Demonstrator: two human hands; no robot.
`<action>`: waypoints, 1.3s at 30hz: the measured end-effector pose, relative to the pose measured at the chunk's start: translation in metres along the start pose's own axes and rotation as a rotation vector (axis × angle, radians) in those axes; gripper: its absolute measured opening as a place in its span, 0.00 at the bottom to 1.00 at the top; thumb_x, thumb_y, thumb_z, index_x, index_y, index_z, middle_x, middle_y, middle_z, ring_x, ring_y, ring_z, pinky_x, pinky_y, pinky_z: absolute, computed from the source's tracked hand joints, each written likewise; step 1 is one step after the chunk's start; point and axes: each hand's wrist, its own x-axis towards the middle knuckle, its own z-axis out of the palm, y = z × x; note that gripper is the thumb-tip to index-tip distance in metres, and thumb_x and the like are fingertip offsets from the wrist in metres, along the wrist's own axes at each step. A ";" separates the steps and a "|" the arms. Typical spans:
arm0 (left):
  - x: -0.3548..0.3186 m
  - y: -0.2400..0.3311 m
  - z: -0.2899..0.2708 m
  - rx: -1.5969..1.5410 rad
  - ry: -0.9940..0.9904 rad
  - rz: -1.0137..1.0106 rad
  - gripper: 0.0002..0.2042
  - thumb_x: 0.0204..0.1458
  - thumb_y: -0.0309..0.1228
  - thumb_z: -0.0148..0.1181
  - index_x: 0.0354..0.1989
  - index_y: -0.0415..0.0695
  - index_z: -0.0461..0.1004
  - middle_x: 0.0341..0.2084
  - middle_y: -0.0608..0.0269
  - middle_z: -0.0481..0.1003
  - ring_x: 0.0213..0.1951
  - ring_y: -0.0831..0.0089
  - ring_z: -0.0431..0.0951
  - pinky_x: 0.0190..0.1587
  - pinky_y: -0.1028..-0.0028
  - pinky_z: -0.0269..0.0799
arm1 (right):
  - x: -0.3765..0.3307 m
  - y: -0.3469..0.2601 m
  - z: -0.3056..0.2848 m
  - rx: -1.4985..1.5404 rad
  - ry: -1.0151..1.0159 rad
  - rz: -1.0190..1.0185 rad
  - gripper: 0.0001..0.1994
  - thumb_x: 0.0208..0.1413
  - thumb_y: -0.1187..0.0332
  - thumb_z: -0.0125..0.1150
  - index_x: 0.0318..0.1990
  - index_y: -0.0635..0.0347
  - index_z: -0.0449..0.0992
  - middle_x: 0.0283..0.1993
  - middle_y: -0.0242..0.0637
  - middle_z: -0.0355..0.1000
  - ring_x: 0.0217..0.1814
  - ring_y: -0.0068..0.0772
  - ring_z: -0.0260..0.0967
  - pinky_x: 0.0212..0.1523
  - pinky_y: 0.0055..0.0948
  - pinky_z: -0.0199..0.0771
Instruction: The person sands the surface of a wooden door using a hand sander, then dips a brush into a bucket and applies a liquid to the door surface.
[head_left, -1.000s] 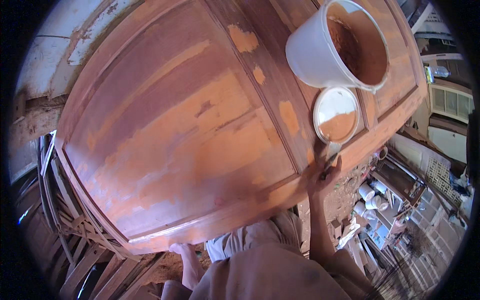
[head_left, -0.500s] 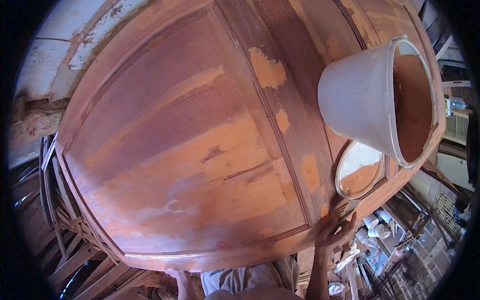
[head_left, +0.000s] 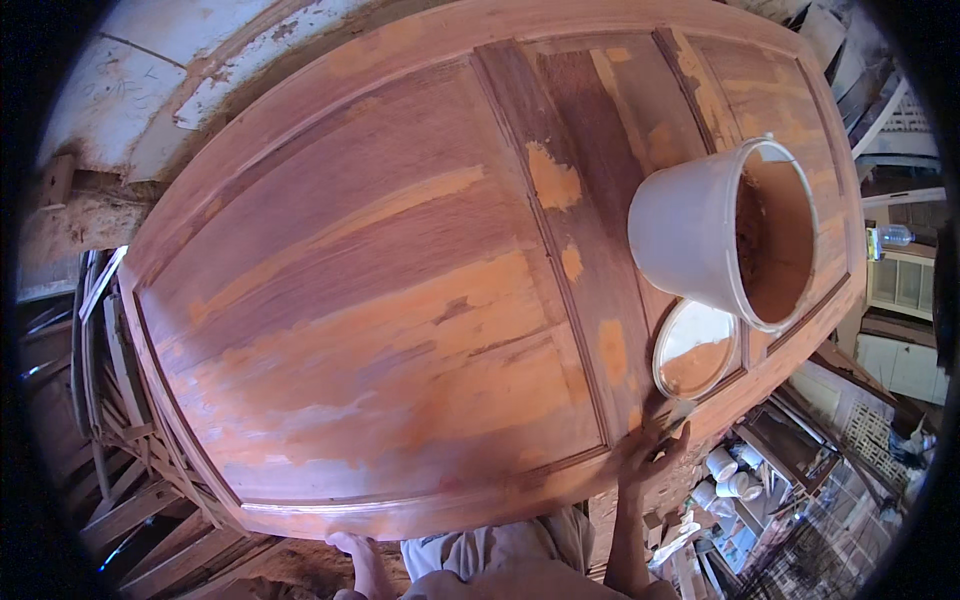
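Note:
A wide panelled wooden door (head_left: 400,250) lies flat before me, with patches of orange filler (head_left: 400,370) smeared over its panels. My right hand (head_left: 655,452) is at the near right edge, fingers bent around what looks like a putty knife (head_left: 681,411), whose blade is close to the round lid. That white lid (head_left: 695,340) lies on the door with orange paste on it. Just beyond stands a white plastic bucket (head_left: 690,225), its inside coated with orange-brown paste. Against the door's near edge rests my left hand (head_left: 356,548); its fingers are mostly hidden.
Long wooden boards (head_left: 150,525) are piled on the left. Beyond the door at upper left is a pale, stained surface (head_left: 110,110). Several small white tubs (head_left: 735,485) and scrap sit below on the right, beside a clear bottle (head_left: 895,235) farther off.
The view has shifted, so the bucket and lid appear farther left and the bucket lower. My right hand stays near the lid with the tool; my left hand keeps at the edge.

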 end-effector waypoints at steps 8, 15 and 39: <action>0.009 -0.002 -0.007 -0.082 0.044 -0.015 0.27 0.62 0.47 0.45 0.56 0.32 0.62 0.58 0.39 0.63 0.58 0.52 0.67 0.59 0.58 0.66 | 0.002 -0.027 -0.008 -0.022 -0.089 -0.084 0.28 0.63 0.68 0.49 0.68 0.68 0.51 0.32 0.34 0.59 0.31 0.26 0.54 0.30 0.27 0.56; -0.026 0.007 -0.014 -0.024 0.376 0.289 0.24 0.62 0.42 0.49 0.53 0.31 0.63 0.54 0.40 0.65 0.54 0.54 0.69 0.56 0.60 0.69 | -0.014 -0.130 -0.005 0.184 -0.396 -0.317 0.29 0.65 0.66 0.48 0.70 0.66 0.48 0.32 0.35 0.59 0.32 0.30 0.54 0.32 0.25 0.58; -0.313 -0.014 0.031 0.490 -1.640 1.178 0.17 0.59 0.36 0.55 0.50 0.35 0.67 0.37 0.39 0.75 0.41 0.46 0.77 0.44 0.60 0.72 | -0.070 -0.173 -0.047 0.570 -0.718 -0.275 0.21 0.59 0.76 0.55 0.60 0.60 0.63 0.37 0.40 0.63 0.37 0.33 0.63 0.38 0.32 0.68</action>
